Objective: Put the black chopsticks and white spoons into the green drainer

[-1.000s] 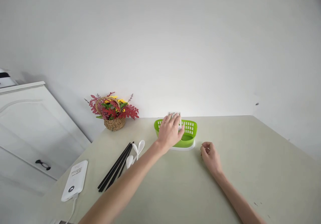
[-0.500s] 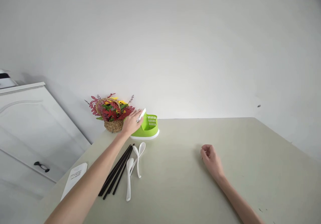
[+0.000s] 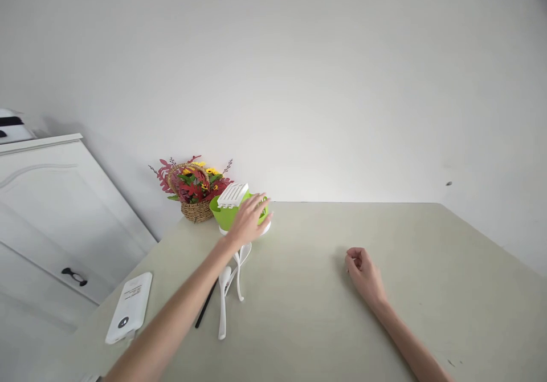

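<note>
My left hand (image 3: pixel 250 220) is open with its fingers spread, reaching across the front of a green utensil holder (image 3: pixel 223 216) with a white base. Its fingers hide the right part of the holder, and I cannot tell whether they touch it. A white slotted piece (image 3: pixel 233 195) rests tilted on the holder's left side. Just below my left hand lie several white spoons (image 3: pixel 223 308), two of them crossed. A black chopstick (image 3: pixel 205 305) shows beside them; my forearm covers the others. My right hand (image 3: pixel 362 271) rests on the table, fingers curled in a loose fist around nothing visible.
A wicker basket of red and yellow flowers (image 3: pixel 194 194) stands left of the holder against the wall. On the table's left side lies a white power bank (image 3: pixel 130 308). A white cabinet (image 3: pixel 64 216) adjoins the table (image 3: pixel 307 291) at left.
My left hand has let go of the white slotted piece, which now sits on the holder. The hand has moved right and its fingers have opened. My right hand stays curled on the table.
</note>
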A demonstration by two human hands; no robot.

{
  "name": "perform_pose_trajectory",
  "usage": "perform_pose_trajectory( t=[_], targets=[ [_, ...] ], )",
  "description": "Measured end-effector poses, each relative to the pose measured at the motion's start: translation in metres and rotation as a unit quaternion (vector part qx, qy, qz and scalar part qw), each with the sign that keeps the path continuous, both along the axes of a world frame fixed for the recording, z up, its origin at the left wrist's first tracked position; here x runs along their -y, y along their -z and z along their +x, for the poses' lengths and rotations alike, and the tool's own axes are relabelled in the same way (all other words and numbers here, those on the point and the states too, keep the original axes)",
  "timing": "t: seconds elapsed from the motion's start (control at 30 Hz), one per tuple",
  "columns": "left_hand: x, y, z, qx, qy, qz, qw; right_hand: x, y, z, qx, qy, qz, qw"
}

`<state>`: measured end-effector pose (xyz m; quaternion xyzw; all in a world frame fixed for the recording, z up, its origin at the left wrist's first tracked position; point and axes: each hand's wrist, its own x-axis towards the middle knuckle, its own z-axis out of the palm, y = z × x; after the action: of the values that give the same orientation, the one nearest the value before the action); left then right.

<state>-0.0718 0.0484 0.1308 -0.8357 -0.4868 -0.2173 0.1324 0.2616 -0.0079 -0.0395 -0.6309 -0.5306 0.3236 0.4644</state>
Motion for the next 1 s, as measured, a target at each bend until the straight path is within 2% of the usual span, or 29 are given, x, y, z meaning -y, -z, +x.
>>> perform_pose_trajectory(
  t=[0.13,0.23,0.3,0.37,0.5,0.73,1.0],
  targets=[
    [0.015,0.056,0.055,0.084,0.055,-0.055,0.993,0.000,-0.001,0.001,0.009,0.000,-0.002,1.000],
    [0.025,0.096,0.094,0.155,0.078,-0.123,0.977,0.000,-0.001,0.001,0.014,-0.002,-0.003,1.000],
    [0.030,0.116,0.113,0.198,0.084,-0.184,0.959,0.000,-0.002,0.001,0.017,-0.002,-0.003,1.000],
    [0.034,0.131,0.123,0.224,0.093,-0.234,0.942,0.000,-0.002,0.002,0.020,0.000,-0.005,1.000],
    [0.040,0.141,0.124,0.243,0.114,-0.238,0.934,0.001,-0.003,0.002,0.029,0.004,-0.012,0.999],
    [0.053,0.141,0.119,0.211,0.149,-0.214,0.942,0.003,-0.003,0.003,0.038,0.004,-0.021,0.999],
    [0.065,0.145,0.122,0.170,0.142,-0.190,0.957,0.003,-0.003,0.003,0.036,0.006,-0.019,0.999]
  ],
)
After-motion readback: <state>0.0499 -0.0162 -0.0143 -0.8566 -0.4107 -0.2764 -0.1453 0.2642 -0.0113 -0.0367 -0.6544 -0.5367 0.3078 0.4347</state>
